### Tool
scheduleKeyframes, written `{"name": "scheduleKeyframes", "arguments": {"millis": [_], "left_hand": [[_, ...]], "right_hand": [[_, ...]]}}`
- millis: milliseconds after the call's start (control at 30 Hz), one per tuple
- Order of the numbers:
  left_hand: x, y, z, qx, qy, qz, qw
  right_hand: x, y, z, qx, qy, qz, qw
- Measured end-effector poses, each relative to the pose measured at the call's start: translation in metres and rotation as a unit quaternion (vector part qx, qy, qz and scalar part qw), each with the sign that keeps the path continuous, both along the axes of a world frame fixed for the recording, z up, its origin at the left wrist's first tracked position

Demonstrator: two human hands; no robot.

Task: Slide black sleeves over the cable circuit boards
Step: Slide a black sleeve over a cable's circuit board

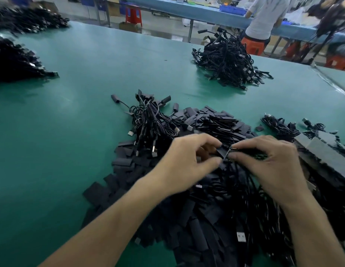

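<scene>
My left hand (189,160) pinches a flat black sleeve (220,152) between thumb and fingers. My right hand (268,164) pinches the end of a black cable with its small circuit board (233,149), right at the sleeve's mouth. The two hands meet above a heap of loose black sleeves (167,189) and tangled cables (244,199) on the green table (71,132). How far the board sits inside the sleeve is hidden by my fingers.
A pile of sleeved cables (148,120) lies just beyond my hands. More cable heaps sit at far right (227,60), right (279,126) and far left (13,60). A stack of grey sleeves (321,151) lies right. A person (264,18) stands at a blue bench behind.
</scene>
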State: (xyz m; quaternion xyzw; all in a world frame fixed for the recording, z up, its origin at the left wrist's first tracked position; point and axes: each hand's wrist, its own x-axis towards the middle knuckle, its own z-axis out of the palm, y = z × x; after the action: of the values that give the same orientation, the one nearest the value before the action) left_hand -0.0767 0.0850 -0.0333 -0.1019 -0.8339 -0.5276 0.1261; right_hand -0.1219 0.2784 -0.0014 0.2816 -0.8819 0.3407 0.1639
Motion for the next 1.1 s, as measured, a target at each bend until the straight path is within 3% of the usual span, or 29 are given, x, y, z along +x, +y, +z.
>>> {"name": "scheduleKeyframes", "arguments": {"millis": [267, 400, 700, 1100], "left_hand": [[-0.005, 0.012, -0.025, 0.095, -0.065, -0.027, 0.993], [-0.009, 0.014, -0.027, 0.109, -0.064, 0.007, 0.992], [-0.011, 0.009, -0.026, 0.169, -0.094, -0.022, 0.981], [-0.009, 0.004, -0.018, 0.237, -0.132, -0.063, 0.960]], "right_hand": [[-0.006, -0.007, -0.016, -0.065, -0.093, 0.068, 0.991], [-0.011, -0.006, -0.022, -0.031, -0.106, 0.063, 0.992], [-0.016, -0.003, -0.028, -0.015, -0.150, 0.113, 0.982], [-0.026, -0.001, -0.031, -0.108, -0.276, 0.200, 0.934]]}}
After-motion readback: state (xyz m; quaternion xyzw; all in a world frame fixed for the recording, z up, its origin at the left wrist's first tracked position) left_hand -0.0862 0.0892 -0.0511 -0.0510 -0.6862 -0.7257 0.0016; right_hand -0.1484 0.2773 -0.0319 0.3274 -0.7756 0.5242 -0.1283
